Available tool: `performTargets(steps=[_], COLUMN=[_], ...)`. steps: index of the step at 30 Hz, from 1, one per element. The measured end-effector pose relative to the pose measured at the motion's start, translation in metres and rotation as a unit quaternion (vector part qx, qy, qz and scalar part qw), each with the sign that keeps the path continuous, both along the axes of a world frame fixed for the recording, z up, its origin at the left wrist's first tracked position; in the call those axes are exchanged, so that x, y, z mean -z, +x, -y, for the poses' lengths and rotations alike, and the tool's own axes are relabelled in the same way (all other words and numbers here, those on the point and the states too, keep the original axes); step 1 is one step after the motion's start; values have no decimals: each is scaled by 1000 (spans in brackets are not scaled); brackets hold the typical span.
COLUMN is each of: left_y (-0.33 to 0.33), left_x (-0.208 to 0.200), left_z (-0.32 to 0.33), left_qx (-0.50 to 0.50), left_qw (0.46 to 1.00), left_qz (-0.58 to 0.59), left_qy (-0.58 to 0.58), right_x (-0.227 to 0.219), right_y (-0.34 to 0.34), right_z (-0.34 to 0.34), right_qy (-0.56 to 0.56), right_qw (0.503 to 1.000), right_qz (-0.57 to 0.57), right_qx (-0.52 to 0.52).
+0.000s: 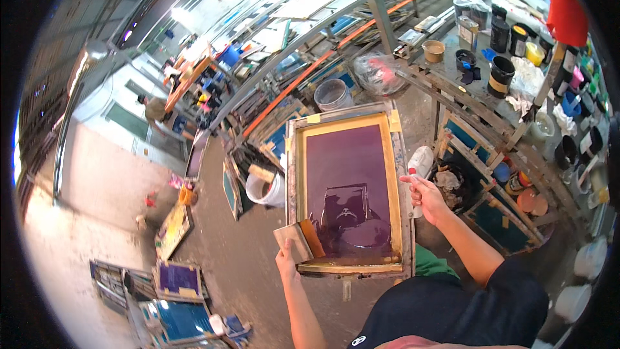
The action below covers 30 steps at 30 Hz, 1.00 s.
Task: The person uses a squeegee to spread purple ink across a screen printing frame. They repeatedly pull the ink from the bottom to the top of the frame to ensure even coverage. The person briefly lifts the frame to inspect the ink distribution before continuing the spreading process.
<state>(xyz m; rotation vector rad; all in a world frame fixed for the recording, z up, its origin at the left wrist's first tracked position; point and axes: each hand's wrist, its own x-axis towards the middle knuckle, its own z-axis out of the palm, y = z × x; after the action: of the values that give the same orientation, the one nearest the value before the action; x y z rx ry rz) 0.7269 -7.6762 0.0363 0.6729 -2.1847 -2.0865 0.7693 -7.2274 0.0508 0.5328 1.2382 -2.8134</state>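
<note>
A screen-printing frame [399,220] lies in front of me, with a yellowed inner border and a dark purple mesh [345,161]. Its near part looks wet and glossy. My left hand [287,260] grips a squeegee [294,243] with a pale wooden handle and a brown blade, tilted over the frame's near left corner. Beside the frame's right edge is my right hand [426,197], fingers curled and the index finger pointing left. It seems closed around a white object [422,160] with a red part, whose kind I cannot make out.
A white bucket [266,189] stands left of the frame, a grey bucket [333,94] beyond it. Paint pots, including a black one [500,77], crowd the bench at right. More screens [177,279] lean at lower left. Another person [154,110] is far back.
</note>
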Motion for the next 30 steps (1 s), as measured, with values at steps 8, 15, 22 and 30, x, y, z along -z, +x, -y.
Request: performTargets(steps=[8,15,22,30], left_y=[-217,-376,-548,-793], left_x=[-67,-99,-73,-100], left_z=[-40,-89,-184,-346], left_qx=[44,107,134,311], left_qw=[994,987,984,940], left_qz=[-86,-100,-77,-93], left_qy=[49,60,93,103], right_x=[-53,-101,-94,-103], right_y=[-194,-332,-451,-592], right_z=[-29,-82,-160,-264], right_qy=[140,121,50,15], right_qw=[985,982,971,929], right_qz=[-97,-111,-102,-69], right_qx=[24,95,209,364])
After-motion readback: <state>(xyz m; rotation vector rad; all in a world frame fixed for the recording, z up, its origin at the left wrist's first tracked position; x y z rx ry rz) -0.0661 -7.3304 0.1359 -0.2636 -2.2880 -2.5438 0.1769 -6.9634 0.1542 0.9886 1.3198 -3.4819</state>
